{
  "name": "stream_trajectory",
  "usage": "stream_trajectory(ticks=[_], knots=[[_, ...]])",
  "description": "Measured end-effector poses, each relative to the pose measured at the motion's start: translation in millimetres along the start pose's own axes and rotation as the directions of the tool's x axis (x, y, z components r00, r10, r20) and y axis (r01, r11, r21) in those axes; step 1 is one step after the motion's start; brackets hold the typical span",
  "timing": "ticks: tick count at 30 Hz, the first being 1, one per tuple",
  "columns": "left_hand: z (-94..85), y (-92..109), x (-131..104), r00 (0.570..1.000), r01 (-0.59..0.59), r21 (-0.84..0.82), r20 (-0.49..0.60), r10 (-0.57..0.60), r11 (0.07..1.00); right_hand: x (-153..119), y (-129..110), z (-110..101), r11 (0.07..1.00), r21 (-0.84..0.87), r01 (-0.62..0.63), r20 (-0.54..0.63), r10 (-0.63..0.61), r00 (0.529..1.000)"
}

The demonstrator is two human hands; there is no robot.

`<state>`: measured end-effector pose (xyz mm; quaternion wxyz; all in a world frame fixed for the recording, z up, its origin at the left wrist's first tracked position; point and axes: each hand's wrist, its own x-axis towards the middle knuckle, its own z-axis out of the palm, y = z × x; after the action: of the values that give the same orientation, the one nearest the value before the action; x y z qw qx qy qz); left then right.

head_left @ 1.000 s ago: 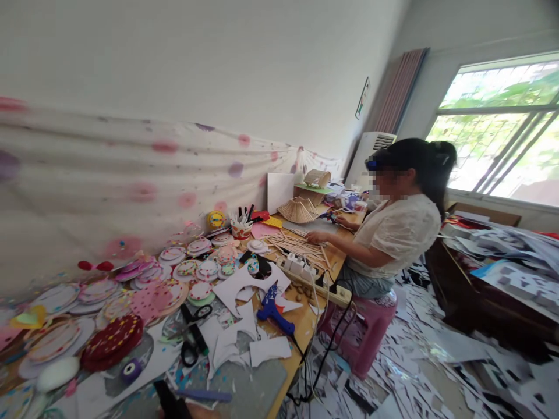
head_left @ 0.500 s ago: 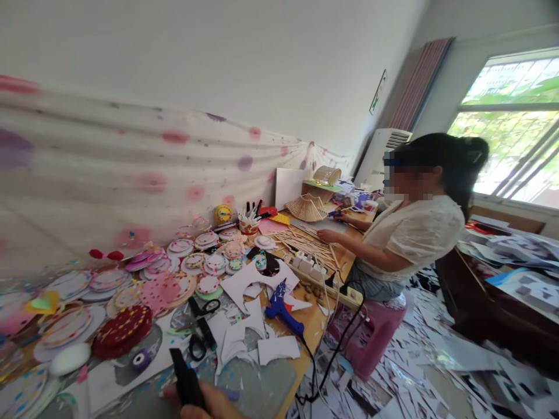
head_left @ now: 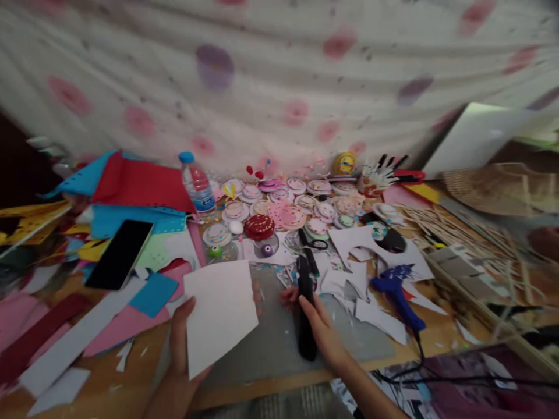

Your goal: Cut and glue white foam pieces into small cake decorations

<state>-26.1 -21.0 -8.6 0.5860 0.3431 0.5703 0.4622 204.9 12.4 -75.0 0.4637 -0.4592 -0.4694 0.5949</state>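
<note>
My left hand (head_left: 179, 343) grips a white piece of card (head_left: 220, 314), its thumb over the left edge and fingertips showing behind the right edge. The card is tilted up above the grey mat (head_left: 262, 343). In my right hand (head_left: 323, 331) is a long black handheld tool (head_left: 307, 340), held nearly upright; its exact kind is unclear. Black-handled scissors (head_left: 320, 244) lie just beyond that hand. White paper offcuts (head_left: 379, 320) and a blue glue gun (head_left: 397, 294) are to its right.
Decorated paper discs (head_left: 290, 216) crowd the back of the table, near a water bottle (head_left: 198, 186). A phone (head_left: 120, 254) and coloured felt lie left. Wooden sticks (head_left: 449, 230) and a power strip (head_left: 493, 326) are right; the glue gun's cord hangs over the front edge.
My view has swung left from the co-worker to the table in front of me. My left hand with the white card has come into view; the black tool stays in my right hand.
</note>
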Motion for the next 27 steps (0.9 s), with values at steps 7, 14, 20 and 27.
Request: stream_trajectory(ticks=[7,14,20,27], knots=[[10.7,0,12,0.970,0.239,-0.347,0.036,-0.241,0.907,-7,-11,-1,0.992,0.081,-0.100,0.002,0.100,0.995],[26.7,-6,6,0.951,0.308,-0.132,0.021,-0.308,0.942,-20,-29,14,0.980,0.065,-0.189,0.146,0.178,0.973],[17.5,-4,7,0.897,0.400,0.000,0.206,-0.392,0.916,-22,-38,19,0.965,0.022,-0.262,0.138,0.257,0.957],[23.6,-4,4,0.978,-0.020,0.387,0.198,-0.062,0.922,-28,-45,22,0.980,0.002,-0.197,-0.114,0.196,0.974]])
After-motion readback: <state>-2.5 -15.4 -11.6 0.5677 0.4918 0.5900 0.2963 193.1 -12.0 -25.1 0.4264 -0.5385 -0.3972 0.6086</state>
